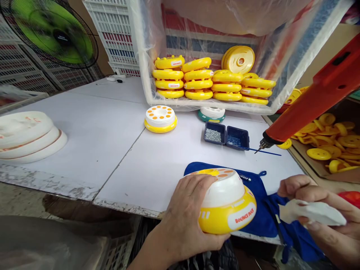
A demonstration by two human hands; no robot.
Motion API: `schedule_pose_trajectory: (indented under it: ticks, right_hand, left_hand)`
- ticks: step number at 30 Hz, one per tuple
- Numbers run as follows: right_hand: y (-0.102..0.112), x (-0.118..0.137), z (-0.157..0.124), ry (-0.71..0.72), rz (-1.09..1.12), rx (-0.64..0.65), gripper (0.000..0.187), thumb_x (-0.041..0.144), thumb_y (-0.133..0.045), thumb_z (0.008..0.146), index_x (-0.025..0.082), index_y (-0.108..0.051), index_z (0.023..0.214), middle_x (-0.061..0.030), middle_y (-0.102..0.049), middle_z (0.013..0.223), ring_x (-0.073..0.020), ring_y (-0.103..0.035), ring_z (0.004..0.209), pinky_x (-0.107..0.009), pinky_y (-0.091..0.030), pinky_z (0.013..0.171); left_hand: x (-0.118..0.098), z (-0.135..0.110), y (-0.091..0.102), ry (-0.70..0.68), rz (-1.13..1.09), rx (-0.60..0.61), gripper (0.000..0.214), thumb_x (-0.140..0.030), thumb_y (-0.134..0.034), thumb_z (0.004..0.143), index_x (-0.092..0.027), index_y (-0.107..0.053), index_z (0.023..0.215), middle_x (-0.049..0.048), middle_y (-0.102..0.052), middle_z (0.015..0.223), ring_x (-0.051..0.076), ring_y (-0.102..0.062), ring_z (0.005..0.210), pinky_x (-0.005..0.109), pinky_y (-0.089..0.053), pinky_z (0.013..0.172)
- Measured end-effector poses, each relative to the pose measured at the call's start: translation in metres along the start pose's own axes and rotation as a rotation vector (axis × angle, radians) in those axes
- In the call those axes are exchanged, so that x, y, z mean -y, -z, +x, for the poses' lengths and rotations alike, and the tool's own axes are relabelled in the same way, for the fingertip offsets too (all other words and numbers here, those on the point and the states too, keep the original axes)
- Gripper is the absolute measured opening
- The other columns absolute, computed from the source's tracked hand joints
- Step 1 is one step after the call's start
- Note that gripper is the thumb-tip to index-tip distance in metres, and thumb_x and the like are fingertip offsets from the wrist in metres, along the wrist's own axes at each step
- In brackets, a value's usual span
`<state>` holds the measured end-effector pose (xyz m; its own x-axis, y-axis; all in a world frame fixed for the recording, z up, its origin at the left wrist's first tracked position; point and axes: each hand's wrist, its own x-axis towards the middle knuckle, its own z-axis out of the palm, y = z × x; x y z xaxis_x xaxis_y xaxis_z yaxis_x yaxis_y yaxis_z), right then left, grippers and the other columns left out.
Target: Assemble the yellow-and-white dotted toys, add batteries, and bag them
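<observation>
My left hand (182,217) grips a round yellow-and-white puck toy (227,221) labelled "Bounce Puck", tilted with its white dome upward and orange dots on top. My right hand (320,195) is shut on a crumpled white cloth (311,212), which is close to the puck but not touching it. Under and between my hands lies a blue cloth (251,202) on the white table (112,150). An orange electric drill (312,97) with a thin bit hangs in front of the table, apart from both hands.
Several stacked yellow pucks (197,78) stand in a plastic-lined crate (149,67). A navy divided tray (226,135) holds small screws. Another puck (160,119) sits on the table, with white discs (25,135) at the left. A box of yellow parts (329,138) lies at the right.
</observation>
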<state>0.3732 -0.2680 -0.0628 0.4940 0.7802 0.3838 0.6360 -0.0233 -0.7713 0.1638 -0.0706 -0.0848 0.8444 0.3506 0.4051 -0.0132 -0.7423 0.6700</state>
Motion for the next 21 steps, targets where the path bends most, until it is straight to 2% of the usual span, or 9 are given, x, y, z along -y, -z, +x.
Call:
schedule_pose_trajectory:
  ticks: [3, 6, 8, 10, 12, 16, 18, 20, 21]
  right_hand:
    - [-0.019, 0.029, 0.019, 0.136, 0.031, 0.042, 0.015, 0.038, -0.07, 0.088, 0.029, -0.059, 0.095, -0.0013, -0.059, 0.084, -0.0187, -0.062, 0.079, -0.024, -0.054, 0.064]
    - [-0.053, 0.055, 0.038, 0.248, 0.087, 0.166, 0.015, 0.023, -0.064, 0.092, 0.029, -0.055, 0.102, 0.0003, -0.061, 0.088, -0.0165, -0.061, 0.083, -0.024, -0.052, 0.071]
    - [-0.073, 0.061, 0.046, 0.295, 0.051, 0.3, 0.021, 0.009, -0.058, 0.092, 0.027, -0.053, 0.101, 0.0008, -0.061, 0.092, -0.0157, -0.059, 0.086, -0.027, -0.049, 0.076]
    - [-0.082, 0.056, 0.048, 0.313, -0.034, 0.4, 0.025, 0.003, -0.054, 0.09, 0.026, -0.052, 0.098, 0.001, -0.059, 0.091, -0.0158, -0.056, 0.085, -0.029, -0.045, 0.074]
    - [-0.076, 0.043, 0.047, 0.292, -0.127, 0.402, 0.025, 0.001, -0.051, 0.089, 0.025, -0.051, 0.096, 0.001, -0.056, 0.089, -0.0155, -0.054, 0.082, -0.028, -0.043, 0.071]
    - [-0.038, 0.016, 0.038, 0.173, -0.22, 0.289, 0.022, 0.004, -0.054, 0.09, 0.026, -0.053, 0.096, 0.0012, -0.056, 0.088, -0.0138, -0.057, 0.078, -0.025, -0.045, 0.068]
    - [-0.027, 0.016, 0.035, 0.151, -0.19, 0.182, 0.017, 0.012, -0.06, 0.09, 0.027, -0.054, 0.096, 0.0009, -0.057, 0.088, -0.015, -0.058, 0.08, -0.024, -0.048, 0.069]
    - [-0.029, 0.027, 0.036, 0.182, -0.106, 0.118, 0.016, 0.016, -0.063, 0.089, 0.028, -0.052, 0.095, 0.001, -0.058, 0.089, -0.0157, -0.059, 0.084, -0.023, -0.05, 0.071]
    - [-0.035, 0.034, 0.037, 0.215, -0.059, 0.129, 0.017, 0.016, -0.062, 0.089, 0.028, -0.051, 0.094, 0.0011, -0.059, 0.089, -0.0157, -0.059, 0.085, -0.023, -0.05, 0.071]
  left_hand:
    - [0.0, -0.001, -0.004, 0.0, 0.008, 0.006, 0.085, -0.026, -0.08, 0.063, -0.029, -0.036, 0.136, 0.0026, -0.055, 0.134, 0.025, -0.051, 0.122, 0.04, -0.042, 0.106]
    - [0.0, -0.002, -0.009, 0.004, 0.015, -0.015, 0.079, -0.029, -0.078, 0.066, -0.027, -0.038, 0.134, 0.0057, -0.056, 0.132, 0.028, -0.053, 0.12, 0.045, -0.043, 0.105]
    - [0.0, -0.003, -0.012, 0.016, 0.01, -0.038, 0.074, -0.027, -0.076, 0.067, -0.026, -0.04, 0.132, 0.0069, -0.057, 0.13, 0.029, -0.054, 0.119, 0.048, -0.044, 0.104]
    - [0.001, -0.005, -0.014, 0.026, 0.001, -0.057, 0.076, -0.027, -0.077, 0.065, -0.026, -0.039, 0.131, 0.0079, -0.058, 0.129, 0.031, -0.054, 0.118, 0.05, -0.045, 0.103]
    - [0.001, -0.007, -0.013, 0.037, 0.003, -0.074, 0.084, -0.028, -0.08, 0.062, -0.027, -0.036, 0.134, 0.0085, -0.057, 0.128, 0.031, -0.055, 0.116, 0.05, -0.047, 0.1]
    - [0.002, -0.01, -0.012, 0.025, 0.025, -0.065, 0.092, -0.027, -0.082, 0.06, -0.027, -0.032, 0.137, 0.0081, -0.055, 0.131, 0.03, -0.053, 0.118, 0.048, -0.047, 0.102]
    - [0.003, -0.011, -0.013, 0.012, 0.032, -0.052, 0.091, -0.029, -0.081, 0.061, -0.026, -0.032, 0.138, 0.0084, -0.053, 0.133, 0.03, -0.051, 0.121, 0.048, -0.045, 0.105]
    - [0.004, -0.01, -0.014, 0.005, 0.042, -0.046, 0.091, -0.029, -0.08, 0.064, -0.026, -0.03, 0.139, 0.0089, -0.052, 0.135, 0.03, -0.05, 0.122, 0.048, -0.044, 0.106]
    - [0.005, -0.01, -0.014, 0.001, 0.045, -0.045, 0.091, -0.03, -0.08, 0.065, -0.026, -0.029, 0.14, 0.0093, -0.052, 0.135, 0.03, -0.05, 0.122, 0.049, -0.044, 0.105]
